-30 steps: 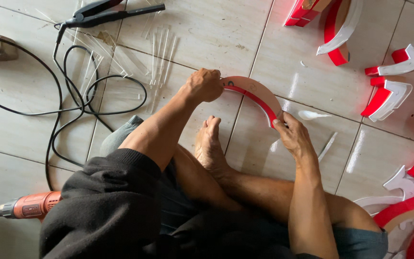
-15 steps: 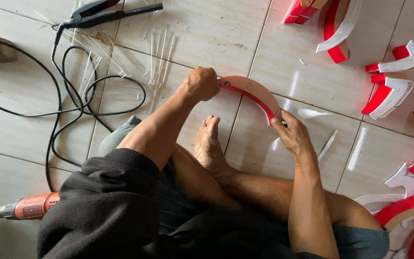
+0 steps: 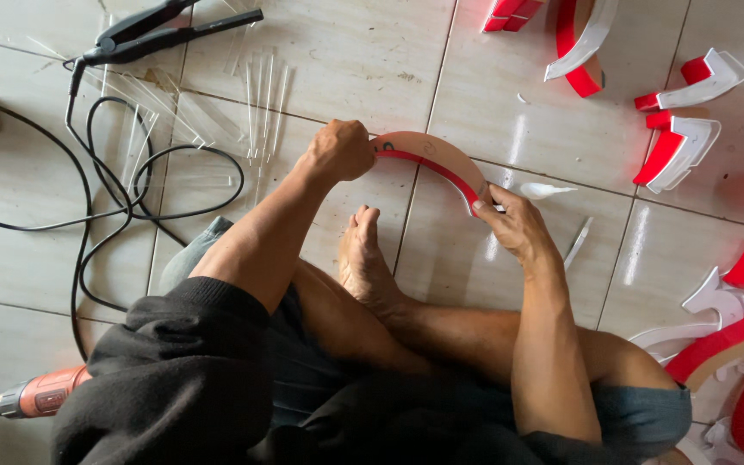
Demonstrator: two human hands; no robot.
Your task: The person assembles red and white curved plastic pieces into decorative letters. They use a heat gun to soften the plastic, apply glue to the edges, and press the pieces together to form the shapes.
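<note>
I sit cross-legged on a tiled floor and hold a curved strip (image 3: 434, 156), tan on its flat face with a red edge, just above the tiles in front of my bare foot (image 3: 363, 258). My left hand (image 3: 338, 150) is closed around the strip's left end. At the strip's right end, my right hand (image 3: 518, 226) pinches the red edge between thumb and fingers. The strip arcs between the two hands.
A black flat-jawed heating tool (image 3: 165, 33) and its looped black cable (image 3: 105, 198) lie at the upper left, beside several clear plastic strips (image 3: 260, 99). A red power drill (image 3: 40, 396) lies at the lower left. Red-and-white shaped pieces (image 3: 678, 142) crowd the right side.
Both hands have stayed on the curved strip. The right hand has shifted slightly along its right end; the rest looks the same.
</note>
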